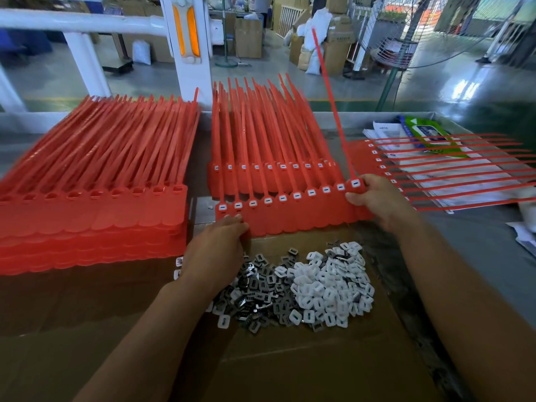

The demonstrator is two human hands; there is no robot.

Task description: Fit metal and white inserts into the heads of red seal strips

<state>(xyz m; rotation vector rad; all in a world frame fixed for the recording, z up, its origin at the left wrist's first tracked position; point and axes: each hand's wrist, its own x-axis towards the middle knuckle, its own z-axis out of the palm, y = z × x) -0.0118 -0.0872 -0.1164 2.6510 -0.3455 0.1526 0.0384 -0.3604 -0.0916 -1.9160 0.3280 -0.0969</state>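
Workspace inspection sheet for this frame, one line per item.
Surface: brown cardboard sheet on grey table.
Job's things: stack of red seal strips, heads empty, left; middle red strip sheet, heads filled; loose metal inserts and white inserts piled in front.
Clutter: green wipes pack, papers, under another strip sheet, right.
Hands: left hand and right hand grip the middle sheet's ends.
Cables: nothing seen.
Surroundings: cardboard boxes, standing fan.

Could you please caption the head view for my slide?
Left hand and right hand hold a row of red plastic seal strips behind heaped grey metal inserts and white plastic inserts.
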